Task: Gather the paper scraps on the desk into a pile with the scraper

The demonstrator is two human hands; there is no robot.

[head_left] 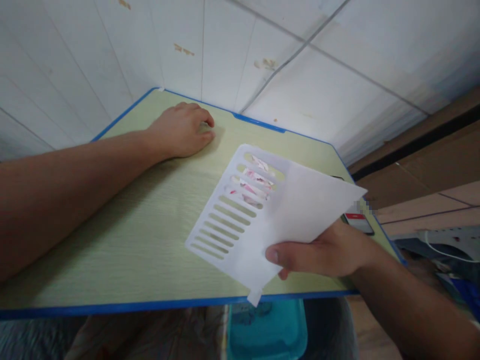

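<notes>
My right hand (318, 255) grips a thin white plastic panel with slots (258, 245), thumb on top and fingers mostly hidden underneath. Rows of long rounded slots run along its left side; its right side is solid and bent up to a pointed corner. A small tab sticks out at its lower end. Pink and white scraps (255, 182) show through the upper slots. Further back on the left, my left hand (182, 129) rests palm down on the pale table (165, 240), loosely curled, with a gap between thumb and forefinger and nothing visible in it.
Blue edging (131, 307) runs round the table, which stands against a white tiled wall (232, 45). A phone (359, 222) lies at the right side, partly behind my right hand. Below the front edge is a turquoise plastic bin (268, 330). A cable (288, 60) crosses the wall.
</notes>
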